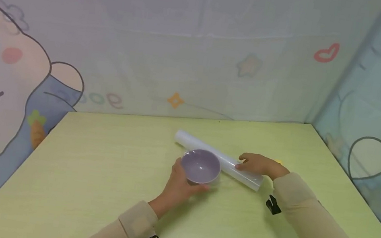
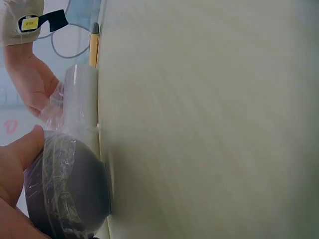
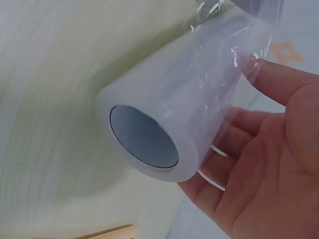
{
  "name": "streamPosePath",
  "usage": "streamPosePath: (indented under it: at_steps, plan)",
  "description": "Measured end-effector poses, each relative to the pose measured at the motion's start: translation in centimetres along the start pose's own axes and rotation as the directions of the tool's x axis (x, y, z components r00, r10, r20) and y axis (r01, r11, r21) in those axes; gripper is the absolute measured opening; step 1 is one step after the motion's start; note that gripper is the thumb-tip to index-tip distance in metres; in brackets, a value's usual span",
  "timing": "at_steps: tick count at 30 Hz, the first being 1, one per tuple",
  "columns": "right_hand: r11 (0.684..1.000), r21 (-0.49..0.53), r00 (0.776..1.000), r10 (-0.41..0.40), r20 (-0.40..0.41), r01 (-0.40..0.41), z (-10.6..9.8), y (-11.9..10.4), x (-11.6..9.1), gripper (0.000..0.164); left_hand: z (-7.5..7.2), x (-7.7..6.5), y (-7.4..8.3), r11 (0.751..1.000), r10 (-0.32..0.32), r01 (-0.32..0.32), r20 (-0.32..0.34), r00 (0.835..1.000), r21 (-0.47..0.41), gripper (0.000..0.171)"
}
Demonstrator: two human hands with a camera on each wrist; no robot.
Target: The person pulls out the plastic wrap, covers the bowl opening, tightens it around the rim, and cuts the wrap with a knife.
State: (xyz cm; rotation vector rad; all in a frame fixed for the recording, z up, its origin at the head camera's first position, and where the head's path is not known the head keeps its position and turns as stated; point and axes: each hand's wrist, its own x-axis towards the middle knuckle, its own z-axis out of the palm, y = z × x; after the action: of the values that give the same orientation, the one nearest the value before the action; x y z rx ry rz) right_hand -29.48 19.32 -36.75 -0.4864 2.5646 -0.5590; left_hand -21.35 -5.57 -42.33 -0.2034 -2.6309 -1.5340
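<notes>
A purple bowl (image 1: pixel 201 167) is in my left hand (image 1: pixel 179 186), gripped at its near left side with the thumb along the rim. Clear film clings in wrinkles around the bowl (image 2: pixel 75 184) in the left wrist view. Behind it, a roll of plastic wrap (image 1: pixel 214 155) lies slantwise on the table. My right hand (image 1: pixel 257 164) holds the roll near its right end. In the right wrist view, the thumb (image 3: pixel 279 82) touches loose film and the other fingers reach behind the roll (image 3: pixel 154 94), whose hollow core faces the camera. Film stretches from roll to bowl.
The pale yellow-green table (image 1: pixel 95 170) meets a printed cloth backdrop (image 1: pixel 149 48) at its back edge. A slim yellow stick with a dark tip (image 2: pixel 93 45) lies beyond the roll, mostly hidden behind the right wrist in the head view.
</notes>
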Motion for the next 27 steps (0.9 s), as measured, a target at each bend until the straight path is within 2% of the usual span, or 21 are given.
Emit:
streamPosePath:
  at_steps: [4, 8, 12, 15, 18, 23, 27]
  plan:
    - [1.000, -0.015, 1.000, -0.028, -0.001, 0.028, 0.2, -0.2, 0.2, 0.052, -0.6, 0.3, -0.2, 1.000, 0.013, -0.014, 0.045, 0.999, 0.021, 0.109]
    - [0.993, -0.121, 0.999, -0.003, -0.033, -0.001, 0.4, -0.8, 0.3, 0.046, -1.6, 0.6, -0.3, 0.998, 0.014, -0.021, 0.111, 0.994, 0.054, 0.108]
    - [0.979, -0.200, 0.999, 0.037, -0.039, -0.044, 0.5, -1.4, 0.0, 0.044, -2.5, 1.4, -0.8, 0.998, 0.051, -0.055, 0.187, 0.981, 0.017, 0.103]
    - [0.979, -0.189, 0.997, 0.079, -0.026, -0.083, 0.7, -1.6, -0.5, 0.045, -3.0, 2.1, -1.0, 0.997, 0.075, -0.070, 0.241, 0.967, -0.031, 0.100]
    - [0.981, -0.150, 0.993, 0.119, -0.019, -0.120, 1.1, -2.0, -1.2, 0.043, -3.5, 2.4, -1.2, 0.996, 0.091, -0.083, 0.283, 0.955, -0.040, 0.100]
    - [0.977, -0.129, 0.985, 0.161, -0.068, -0.168, 2.2, -2.6, -2.3, 0.035, -4.3, 2.9, -1.5, 0.996, 0.084, -0.089, 0.341, 0.936, -0.001, 0.102]
    - [0.971, -0.143, 0.978, 0.173, -0.119, -0.189, 2.9, -2.9, -2.9, 0.037, -4.8, 3.3, -1.5, 0.995, 0.074, -0.096, 0.384, 0.920, 0.037, 0.101]
